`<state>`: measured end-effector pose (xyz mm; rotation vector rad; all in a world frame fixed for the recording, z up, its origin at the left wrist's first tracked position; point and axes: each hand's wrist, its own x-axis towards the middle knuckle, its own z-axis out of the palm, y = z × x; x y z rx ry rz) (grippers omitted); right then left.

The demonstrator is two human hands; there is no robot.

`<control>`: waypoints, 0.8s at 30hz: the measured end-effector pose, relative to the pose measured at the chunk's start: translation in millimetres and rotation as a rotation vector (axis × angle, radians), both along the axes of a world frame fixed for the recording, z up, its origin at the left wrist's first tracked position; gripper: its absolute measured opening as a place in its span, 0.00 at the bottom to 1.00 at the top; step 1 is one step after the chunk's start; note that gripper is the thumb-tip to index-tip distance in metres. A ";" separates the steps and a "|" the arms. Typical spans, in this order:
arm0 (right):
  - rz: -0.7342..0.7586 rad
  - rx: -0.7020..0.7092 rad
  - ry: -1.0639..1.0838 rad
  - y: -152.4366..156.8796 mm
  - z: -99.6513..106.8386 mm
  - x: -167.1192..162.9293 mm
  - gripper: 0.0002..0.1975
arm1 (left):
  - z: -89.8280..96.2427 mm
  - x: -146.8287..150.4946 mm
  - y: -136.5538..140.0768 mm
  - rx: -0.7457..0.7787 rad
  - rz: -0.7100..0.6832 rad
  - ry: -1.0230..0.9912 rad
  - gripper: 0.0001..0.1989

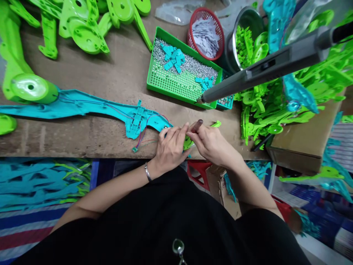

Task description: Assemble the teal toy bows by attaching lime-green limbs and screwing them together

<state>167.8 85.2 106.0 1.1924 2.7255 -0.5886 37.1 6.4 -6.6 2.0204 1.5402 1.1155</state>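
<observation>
My left hand (172,143) is closed over the right end of a long teal plastic shell (104,106) lying along the table edge. Thin red and blue wires run along the shell to a small green connector (134,149). Under and between my hands shows a bright green plastic piece (188,142), mostly covered by fingers. My right hand (212,143) grips a short brown rod (197,126), its rounded end pointing up and away; the lower end is hidden. The fingertips of both hands nearly meet there.
A grey electric screwdriver (264,68) hangs above a green basket (179,97) of screws and teal bits. Behind are a red basket (190,36) of white slips and a metal bowl (234,48). Green parts (85,33) lie back left, more beside a cardboard box (298,143) at right.
</observation>
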 end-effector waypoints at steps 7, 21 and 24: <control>0.149 0.047 -0.165 -7.5 -12.1 1.3 0.12 | 0.8 -1.1 1.1 0.019 0.006 -0.017 0.36; 0.142 0.126 -0.051 -31.6 -15.1 -2.6 0.12 | -0.1 -1.0 3.4 0.061 0.030 -0.087 0.28; 0.105 0.022 -0.014 -19.7 -16.3 4.5 0.09 | -0.1 -1.1 3.6 0.042 0.015 -0.043 0.32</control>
